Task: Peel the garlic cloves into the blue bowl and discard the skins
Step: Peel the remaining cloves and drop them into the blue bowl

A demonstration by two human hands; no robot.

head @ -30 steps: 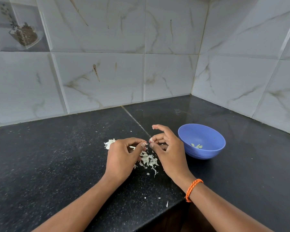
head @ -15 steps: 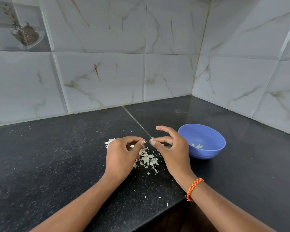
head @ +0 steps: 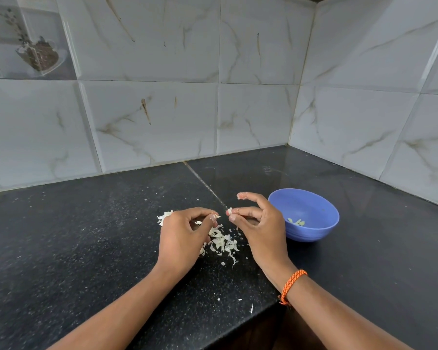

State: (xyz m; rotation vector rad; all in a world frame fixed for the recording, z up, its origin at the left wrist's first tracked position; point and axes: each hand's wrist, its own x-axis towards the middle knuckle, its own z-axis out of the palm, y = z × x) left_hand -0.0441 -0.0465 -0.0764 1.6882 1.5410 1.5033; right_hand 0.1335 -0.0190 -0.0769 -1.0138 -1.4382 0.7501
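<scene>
My left hand [head: 185,236] hovers over the black counter with its fingers curled, pinching a small garlic clove [head: 216,217] between thumb and forefinger; most of the clove is hidden. A small gap to the right, my right hand [head: 262,231] pinches a scrap of garlic skin [head: 229,211] between thumb and middle finger. Its forefinger is raised, with bits of skin stuck to the tip. A pile of peeled skins [head: 223,242] lies under and between the hands. The blue bowl [head: 321,205] stands just right of my right hand, with a few peeled cloves [head: 296,221] inside.
More white garlic bits [head: 164,216] show behind my left hand. Small flakes are scattered over the counter [head: 86,248], some near its front edge [head: 250,309]. Tiled walls meet in a corner behind the bowl. An orange band circles my right wrist.
The fingertips of the two hands were together; now they have drawn slightly apart, and my right hand has come away with a scrap of skin. The bowl has not moved.
</scene>
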